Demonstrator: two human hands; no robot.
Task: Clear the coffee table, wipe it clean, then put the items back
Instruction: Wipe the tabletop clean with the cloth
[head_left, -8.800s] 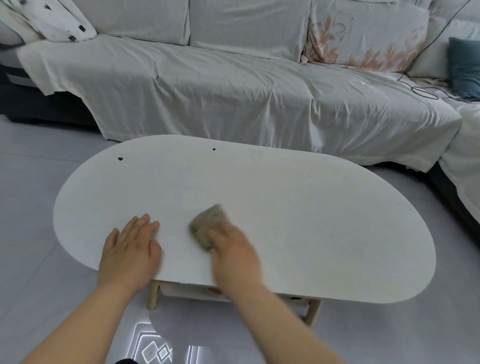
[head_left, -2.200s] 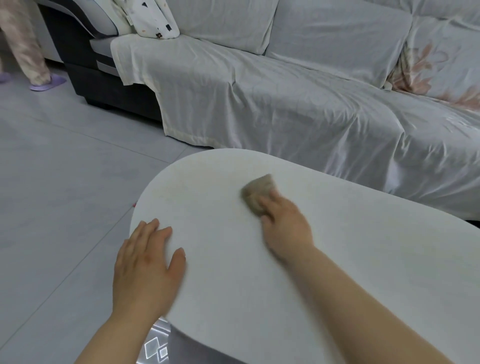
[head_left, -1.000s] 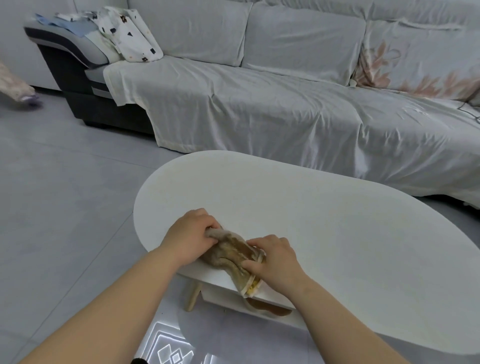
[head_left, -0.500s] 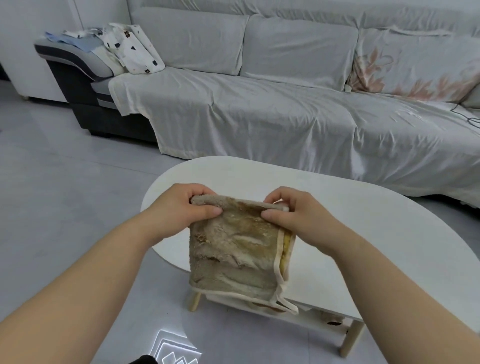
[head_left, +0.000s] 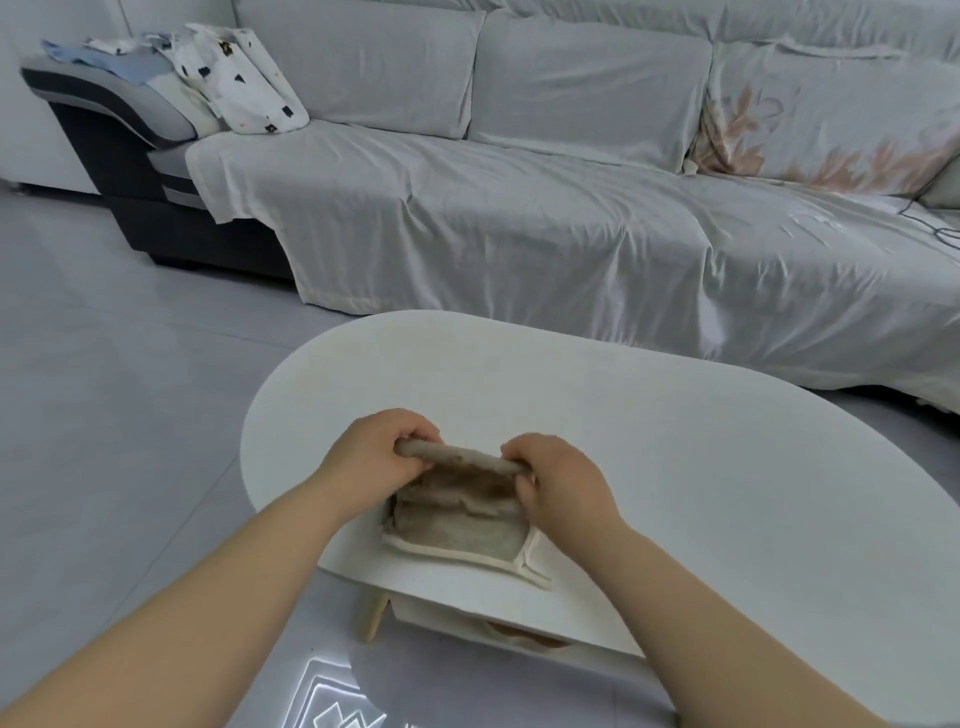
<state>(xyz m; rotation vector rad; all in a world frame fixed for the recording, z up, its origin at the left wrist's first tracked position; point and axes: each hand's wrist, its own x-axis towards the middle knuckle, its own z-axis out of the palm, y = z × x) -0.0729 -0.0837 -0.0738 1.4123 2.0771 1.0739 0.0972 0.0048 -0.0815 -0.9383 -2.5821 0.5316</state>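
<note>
In the head view, a white oval tabletop (head_left: 649, 441) is seen from above, and a brown cloth (head_left: 457, 512) with a pale cream border is held over its near edge, close to the rounded left end. The upper edge of the cloth is raised a little and is stretched between the two hands. The left hand (head_left: 376, 457) is closed on the left end of this upper edge, with the fingers curled over it. The right hand (head_left: 558, 486) is closed on the right end in the same way, the fingers being bent around the fabric. The two hands are near each other but are not touching.

The lower part of the cloth is laid on the tabletop, and some folds are seen across its middle. A thin cream loop (head_left: 532, 566) at the lower right corner of the cloth lies near the near edge of the tabletop. The rest of the tabletop is bare.

Under the near edge, a light wooden leg (head_left: 375, 616) and part of a lower shelf (head_left: 519, 636) are visible. Beyond the far edge, a sofa (head_left: 519, 218) covered with a pale sheet is placed. A patterned pillow (head_left: 249, 88) is leaned at its left end, and a floral cushion (head_left: 831, 114) is seen at its right. The floor (head_left: 104, 389) is made of grey tiles.
</note>
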